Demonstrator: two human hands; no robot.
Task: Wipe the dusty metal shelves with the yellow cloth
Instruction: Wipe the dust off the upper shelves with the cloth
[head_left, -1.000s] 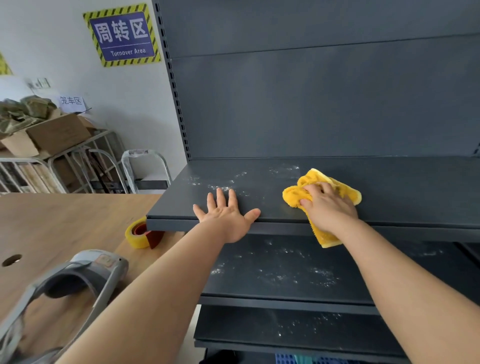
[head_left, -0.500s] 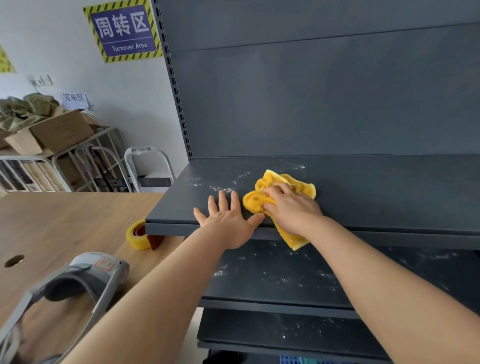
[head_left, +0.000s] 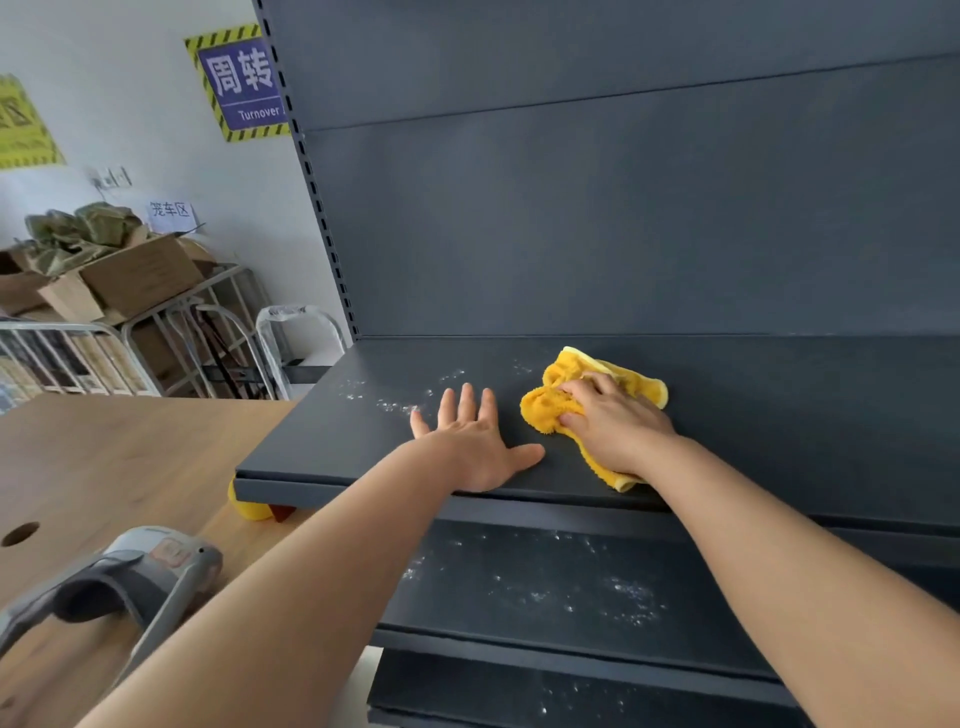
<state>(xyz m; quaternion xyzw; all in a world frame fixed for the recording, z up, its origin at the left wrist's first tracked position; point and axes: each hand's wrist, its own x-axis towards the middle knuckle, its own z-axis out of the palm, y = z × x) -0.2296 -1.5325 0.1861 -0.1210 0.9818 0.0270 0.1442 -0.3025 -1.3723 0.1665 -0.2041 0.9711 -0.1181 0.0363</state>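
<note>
Far left, on the brown wooden table: a grey padded headset lying near the table edge, well apart from the shelving. A yellow tape roll sits mostly hidden under the corner of the top dark grey metal shelf.

White dust specks lie on the shelf's left rear area, just ahead of the left hand. That hand lies flat and released, fingers spread, palm down near the front lip, holding nothing.

Just beside it to the right, the right hand presses down on the bunched yellow fluffy cloth, fingers curled into the fabric; one tail of cloth hangs past the front lip.

Risks, as judged:
- The spread left hand sits between cloth and remaining dust; a leftward stroke may run into it or skip the patch.
- Dust pushed over the front lip would likely fall onto the lower dusty shelf, which already looks speckled.
- The dangling tail could snag on the lip.
- A bunched cloth may smear rather than lift.
</note>
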